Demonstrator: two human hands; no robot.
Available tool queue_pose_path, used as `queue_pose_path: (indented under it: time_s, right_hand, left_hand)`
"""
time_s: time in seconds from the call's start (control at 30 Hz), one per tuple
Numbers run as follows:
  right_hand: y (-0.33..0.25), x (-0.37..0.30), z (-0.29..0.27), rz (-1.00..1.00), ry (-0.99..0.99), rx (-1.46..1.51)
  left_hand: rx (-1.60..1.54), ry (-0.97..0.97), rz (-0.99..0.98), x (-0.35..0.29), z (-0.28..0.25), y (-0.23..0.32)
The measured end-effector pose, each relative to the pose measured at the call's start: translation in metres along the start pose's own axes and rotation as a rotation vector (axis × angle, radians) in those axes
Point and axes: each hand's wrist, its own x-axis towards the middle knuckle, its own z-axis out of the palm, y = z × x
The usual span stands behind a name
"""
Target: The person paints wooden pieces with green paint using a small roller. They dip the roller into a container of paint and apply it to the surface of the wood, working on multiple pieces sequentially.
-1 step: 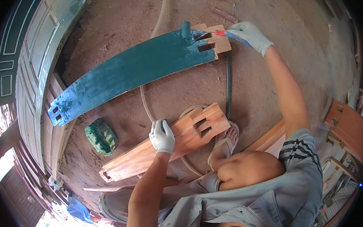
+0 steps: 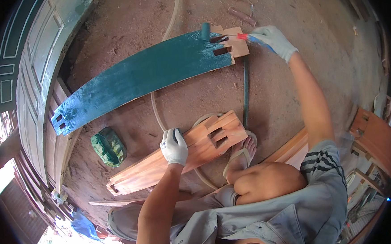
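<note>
In my gloved right hand [image 2: 274, 41] is a paint roller [image 2: 205, 31] with a red and blue handle. The fingers are closed round the handle, and the green roller head touches the far edge of a long board [image 2: 143, 69] near its right end. Wet green paint covers most of this board's top; the notched right end shows bare wood. My gloved left hand [image 2: 174, 147] is closed over the far edge of an unpainted wooden board [image 2: 197, 145] with rectangular slots, close to my knees. A dark patch shows on the left glove, and its fingertips are partly hidden.
A camouflage-patterned cloth item [image 2: 109, 147] lies on the dirt floor left of my left hand. Panelled doors [image 2: 41, 55] lean at the left. A pale hose [image 2: 174, 16] runs under the painted board, and a dark green bar [image 2: 246, 92] lies at its right. My sandalled foot [image 2: 242, 155] is beside the unpainted board.
My right hand has shifted a little to the right, carrying the roller along the painted board's far edge. My left hand stays on the unpainted board.
</note>
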Motion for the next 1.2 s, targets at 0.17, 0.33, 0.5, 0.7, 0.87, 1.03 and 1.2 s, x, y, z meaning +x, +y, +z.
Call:
queue_pose_path:
  time_s: [0.17,0.33,0.5,0.7,0.87,1.03,1.2]
  right_hand:
    - [0.017,-0.039,-0.019,0.155,0.095,0.107]
    - [-0.007,-0.019,0.007,-0.042,0.099,0.187]
    - [0.023,-0.026,-0.005,0.092,0.054,0.078]
    - [0.012,-0.076,-0.019,0.160,0.137,0.076]
    - [-0.008,-0.033,0.018,-0.025,0.129,0.071]
    - [0.002,-0.038,0.016,0.109,0.093,0.087]
    - [0.023,-0.086,-0.007,0.255,0.162,0.159]
  left_hand:
    - [-0.011,0.014,0.019,0.007,0.002,0.001]
    - [0.005,0.026,0.031,0.007,0.003,0.000]
    - [-0.002,0.040,0.026,0.006,0.002,0.003]
    - [-0.015,0.022,0.038,0.007,0.000,0.007]
    - [-0.017,0.040,0.038,0.007,0.003,0.002]
    - [-0.023,0.050,0.036,0.007,0.004,0.002]
    - [0.002,0.037,0.059,0.008,0.001,0.002]
